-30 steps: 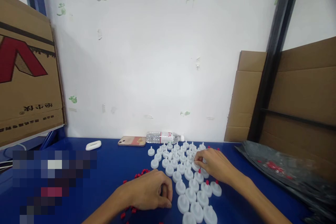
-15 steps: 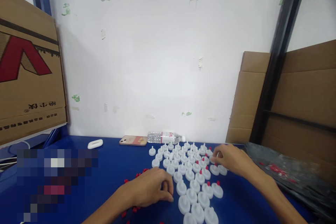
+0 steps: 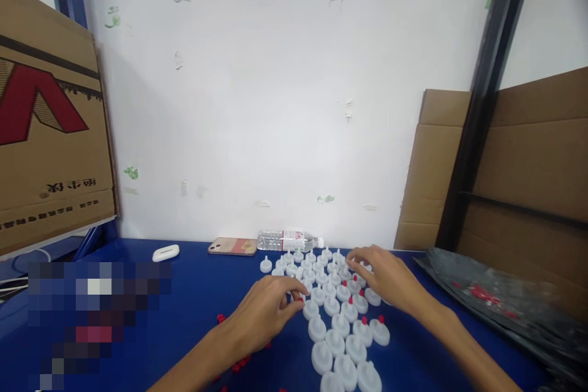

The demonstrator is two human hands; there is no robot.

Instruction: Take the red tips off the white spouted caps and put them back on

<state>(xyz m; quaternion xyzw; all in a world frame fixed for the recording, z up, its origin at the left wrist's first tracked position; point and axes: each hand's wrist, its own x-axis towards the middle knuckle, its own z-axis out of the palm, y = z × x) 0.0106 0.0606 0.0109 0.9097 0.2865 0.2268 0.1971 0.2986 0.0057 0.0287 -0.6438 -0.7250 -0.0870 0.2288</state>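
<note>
My left hand (image 3: 271, 309) is closed, with a small red cap (image 3: 301, 299) pinched between thumb and finger. It hovers at the left edge of a cluster of white nozzle lids (image 3: 340, 324), round with upright spouts. Over the back right of the cluster, my right hand (image 3: 383, 272) has its thumb and fingers apart and curved down around the lids there. Whether its fingertips touch a lid is hard to see. Red caps sit on the spouts of several lids on the right side, such as a red-tipped lid (image 3: 380, 331). Loose red caps (image 3: 236, 367) lie beside and partly behind my left forearm.
A water bottle (image 3: 289, 241) lies along the wall beside a phone (image 3: 233, 246) and a white case (image 3: 166, 253). At right, a dark plastic bag (image 3: 459, 282) has red pieces on it. Cardboard boxes (image 3: 50, 116) flank the blue table (image 3: 184, 300).
My left hand has risen slightly towards the lids, and a red cap now shows in its pinch. My right hand has moved left and slightly up over the back lids.
</note>
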